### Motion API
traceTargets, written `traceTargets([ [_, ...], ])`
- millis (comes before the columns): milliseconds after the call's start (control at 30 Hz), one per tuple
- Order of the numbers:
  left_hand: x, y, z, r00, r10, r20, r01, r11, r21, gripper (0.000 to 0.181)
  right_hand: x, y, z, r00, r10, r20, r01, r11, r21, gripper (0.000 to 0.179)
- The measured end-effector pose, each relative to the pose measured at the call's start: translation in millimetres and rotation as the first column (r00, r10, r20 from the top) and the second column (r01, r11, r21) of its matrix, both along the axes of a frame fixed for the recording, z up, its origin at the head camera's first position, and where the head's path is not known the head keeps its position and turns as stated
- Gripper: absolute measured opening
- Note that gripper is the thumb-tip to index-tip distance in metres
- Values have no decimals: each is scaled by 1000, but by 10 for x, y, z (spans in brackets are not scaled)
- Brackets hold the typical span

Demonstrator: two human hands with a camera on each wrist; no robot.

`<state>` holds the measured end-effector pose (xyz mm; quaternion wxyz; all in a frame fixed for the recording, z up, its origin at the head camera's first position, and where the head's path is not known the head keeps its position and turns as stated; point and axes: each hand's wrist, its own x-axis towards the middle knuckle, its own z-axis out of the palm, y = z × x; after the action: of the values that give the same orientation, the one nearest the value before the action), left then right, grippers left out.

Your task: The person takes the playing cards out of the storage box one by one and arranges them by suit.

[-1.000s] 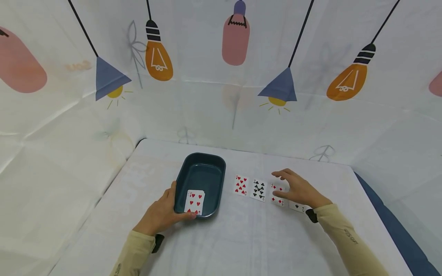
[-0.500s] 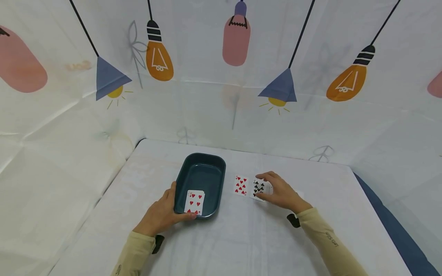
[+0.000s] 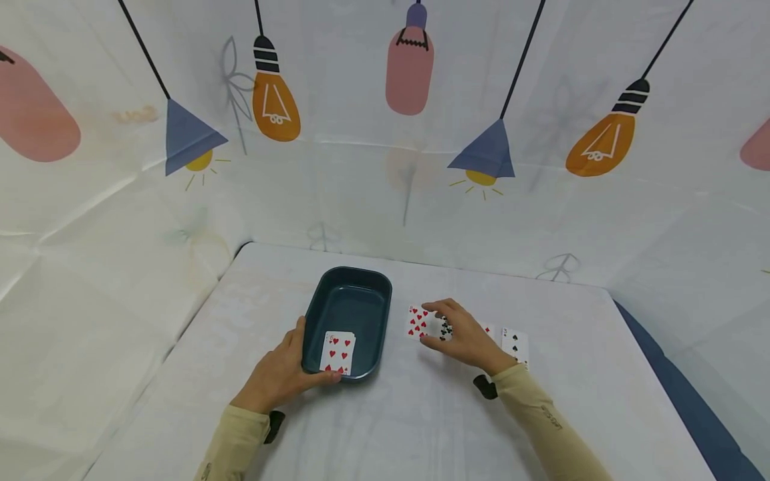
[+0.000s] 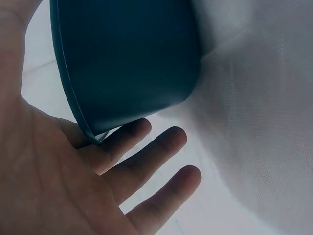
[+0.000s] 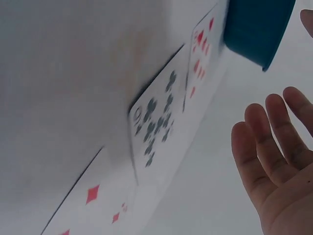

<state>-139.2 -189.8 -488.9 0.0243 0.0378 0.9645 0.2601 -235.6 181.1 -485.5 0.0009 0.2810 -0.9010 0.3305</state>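
A dark teal dish [image 3: 358, 310] stands on the white-covered table with a small stack of playing cards [image 3: 337, 353] in its near end, a six of hearts on top. My left hand [image 3: 279, 374] holds its near left corner, thumb along the near rim and fingers against the outer wall. My right hand [image 3: 462, 339] hovers over the row of cards right of the dish, thumb and fingers spread apart with nothing between them. Beneath and beside it lie a hearts card [image 3: 415, 322], a nine of clubs [image 5: 157, 120], a diamonds card [image 5: 93, 208] and a spades card [image 3: 515, 343].
The white cloth [image 3: 385, 427] covers the table. A printed fabric backdrop [image 3: 361, 187] with lamp and bulb drawings rises behind its far edge. Something dark blue [image 3: 674, 387] runs along the right edge.
My right hand has moved left along the row, from the diamonds card past the clubs card toward the hearts card, uncovering the spades card. My left hand and the dish stay put.
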Motion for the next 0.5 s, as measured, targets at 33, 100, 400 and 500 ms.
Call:
traceTargets([
  [33, 0, 2, -3, 1000, 0, -4, 0, 1000, -1, 142, 0, -24, -4, 1000, 2, 2, -2, 1000, -8, 65],
  [100, 4, 5, -5, 1000, -1, -12, 1, 1000, -3, 142, 2, -69, -1, 1000, 10, 2, -10, 1000, -22, 65],
  [400, 18, 18, 3, 1000, 3, -11, -3, 1000, -1, 141, 28, -251, 27, 999, 51, -16, -52, 996, -75, 61],
  [500, 17, 21, -1, 1000, 6, -5, -6, 1000, -2, 142, 48, -325, 26, 998, 63, -25, -65, 994, -92, 60],
])
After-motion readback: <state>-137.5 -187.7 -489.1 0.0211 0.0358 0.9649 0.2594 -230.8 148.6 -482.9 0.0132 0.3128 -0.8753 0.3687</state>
